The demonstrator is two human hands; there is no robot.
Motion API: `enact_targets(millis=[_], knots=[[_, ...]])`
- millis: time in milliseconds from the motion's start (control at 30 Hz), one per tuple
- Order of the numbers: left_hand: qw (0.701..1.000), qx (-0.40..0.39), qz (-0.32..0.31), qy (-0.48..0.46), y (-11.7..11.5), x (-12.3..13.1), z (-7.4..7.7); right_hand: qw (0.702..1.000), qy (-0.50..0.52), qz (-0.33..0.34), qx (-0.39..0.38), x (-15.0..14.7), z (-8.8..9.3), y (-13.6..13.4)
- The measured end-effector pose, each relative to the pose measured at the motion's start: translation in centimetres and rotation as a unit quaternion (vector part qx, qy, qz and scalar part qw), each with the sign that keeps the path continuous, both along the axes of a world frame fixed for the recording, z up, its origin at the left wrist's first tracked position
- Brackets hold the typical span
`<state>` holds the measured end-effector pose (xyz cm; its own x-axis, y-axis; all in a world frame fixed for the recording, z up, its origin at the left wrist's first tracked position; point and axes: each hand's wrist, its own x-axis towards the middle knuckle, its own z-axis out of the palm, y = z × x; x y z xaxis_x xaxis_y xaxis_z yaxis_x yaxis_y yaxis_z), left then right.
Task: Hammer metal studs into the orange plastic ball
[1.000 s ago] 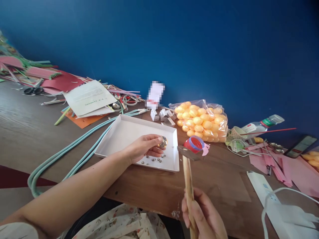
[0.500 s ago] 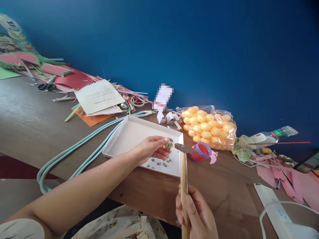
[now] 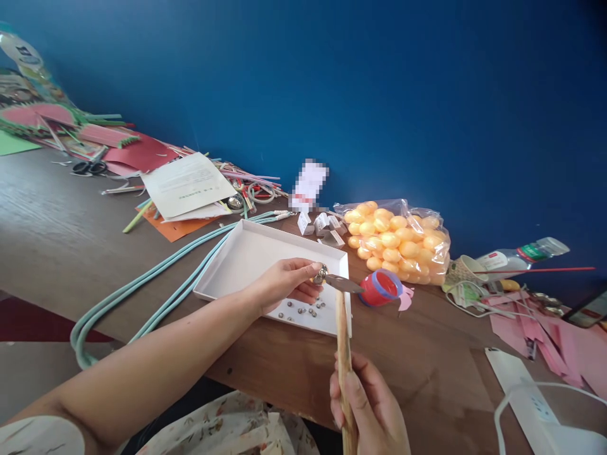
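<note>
My left hand (image 3: 289, 283) pinches a small shiny metal bell-like ball (image 3: 320, 273) between thumb and fingers, over a shallow white box (image 3: 256, 243). Wrapped round the wooden handle of a hammer (image 3: 343, 341) is my right hand (image 3: 367, 401), close to the table's front edge. The dark metal hammer head is at the ball's right side and appears to touch it. Several small metal pieces (image 3: 301, 311) lie in the front right part of the box.
Behind stands a bag of orange balls (image 3: 398, 240), with a red cup (image 3: 377, 288) before it. Pale blue cords (image 3: 156, 272), papers (image 3: 187, 183) and scissors (image 3: 89, 167) lie left. A plastic bottle (image 3: 512, 259), pink paper (image 3: 540, 335) and a white power strip (image 3: 519, 392) are right.
The hammer and my right hand have moved slightly left, bringing the hammer head up to the metal ball. My left hand has stayed almost still.
</note>
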<state>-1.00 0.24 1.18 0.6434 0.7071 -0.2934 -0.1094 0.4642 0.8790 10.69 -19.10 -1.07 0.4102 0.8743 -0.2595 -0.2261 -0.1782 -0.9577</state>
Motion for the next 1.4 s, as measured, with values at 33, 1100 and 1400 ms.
enact_targets(millis=[33,1100,1400], knots=[[1.0,0.002,0.0,0.001,-0.01,0.01,0.0,1.0,-0.001,0.0,-0.001,0.0,-0.06,0.0],[1.0,0.022,0.003,0.012,0.21,-0.15,-0.25,0.999,0.033,0.002,0.008,-0.27,-0.14,0.47],[1.0,0.019,0.005,0.014,0.3,-0.1,-0.16,0.999,0.036,-0.003,0.013,-0.25,-0.36,0.56]])
